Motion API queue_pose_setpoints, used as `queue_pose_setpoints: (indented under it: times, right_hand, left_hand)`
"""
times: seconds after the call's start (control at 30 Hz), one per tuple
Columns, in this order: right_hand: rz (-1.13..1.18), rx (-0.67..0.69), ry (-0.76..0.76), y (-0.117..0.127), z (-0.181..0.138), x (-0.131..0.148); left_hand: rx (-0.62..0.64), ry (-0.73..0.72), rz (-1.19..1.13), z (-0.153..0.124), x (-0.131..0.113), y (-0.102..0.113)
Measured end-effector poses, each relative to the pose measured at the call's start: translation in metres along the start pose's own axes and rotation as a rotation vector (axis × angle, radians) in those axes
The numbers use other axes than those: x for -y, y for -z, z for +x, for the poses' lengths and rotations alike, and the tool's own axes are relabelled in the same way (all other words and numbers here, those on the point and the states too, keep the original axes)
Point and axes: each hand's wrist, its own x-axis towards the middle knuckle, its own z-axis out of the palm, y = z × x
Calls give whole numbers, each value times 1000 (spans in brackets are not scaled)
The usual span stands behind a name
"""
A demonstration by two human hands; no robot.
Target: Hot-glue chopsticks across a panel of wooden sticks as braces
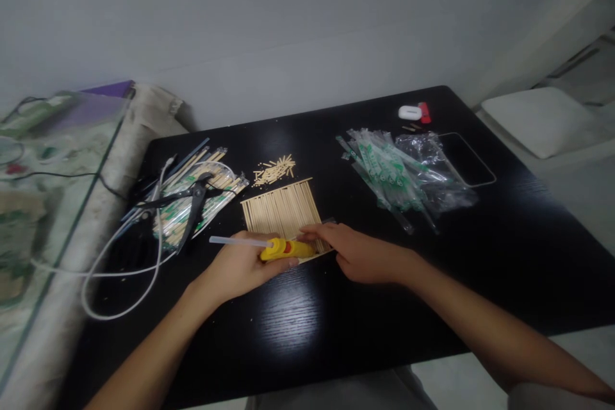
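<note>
One yellow glue gun (pixel 293 249), translucent glue stick (pixel 235 241) protruding: above the near edge of a wooden-stick panel (pixel 281 208), grasped by the left hand's (pixel 243 264) fingers. Right hand (pixel 362 255): fingers at the panel's near right corner, grip cannot be told. Beyond: short stick pieces (pixel 276 171). Leftward: black pliers (pixel 196 205) over packaged chopsticks (pixel 175 227). Rightward: plastic wrappers (pixel 384 170). Black surface (pixel 346 333).

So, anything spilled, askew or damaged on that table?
Nothing clearly damaged. Short, pale wooden stick pieces lie scattered in a loose heap on the black wood-grain table, unlike the neatly aligned pale wooden stick panel beside them. A looped white cable also sprawls past the table's left edge, looking untidy.
</note>
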Motion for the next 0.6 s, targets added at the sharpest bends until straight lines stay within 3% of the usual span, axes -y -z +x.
queue_pose_setpoints:
  times: [0.3, 0.47, 0.6]
  right_hand:
    - [-28, 26, -42, 2, 0, 0]
    - [-41, 7, -51, 0, -1, 1]
    - [-85, -33, -5, -6, -2, -1]
  left_hand:
    - [-64, 13, 8, -30, 6, 18]
    - [-237, 38, 9, -67, 28, 22]
    - [-416, 191, 66, -94, 49, 16]
